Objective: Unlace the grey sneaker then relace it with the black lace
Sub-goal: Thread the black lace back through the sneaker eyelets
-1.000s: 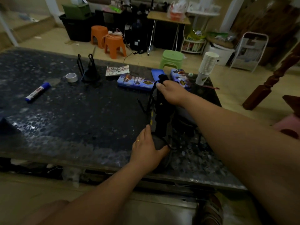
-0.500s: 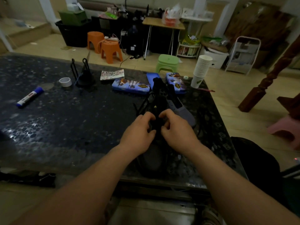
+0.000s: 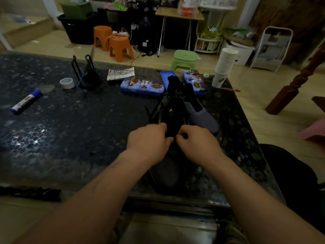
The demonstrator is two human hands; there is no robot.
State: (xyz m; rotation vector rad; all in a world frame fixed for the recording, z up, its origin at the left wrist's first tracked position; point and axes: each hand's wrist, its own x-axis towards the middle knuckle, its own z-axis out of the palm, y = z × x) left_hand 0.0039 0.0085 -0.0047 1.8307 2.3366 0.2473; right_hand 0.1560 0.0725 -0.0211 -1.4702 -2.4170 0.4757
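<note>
Right hand (image 3: 195,145) back from far end of shoe, now close beside left hand (image 3: 149,143). Both over grey sneaker (image 3: 163,173), toe toward near tabletop edge. Fingers curled, seem to pinch black lace (image 3: 155,110) at lower eyelets; light dim, grip not fully clear. Advice: pull both ends evenly, keep lace flat, tongue straight. Second sneaker (image 3: 202,118) just beyond, to right.

Head-worn view, down onto table (image 3: 70,129)
</note>
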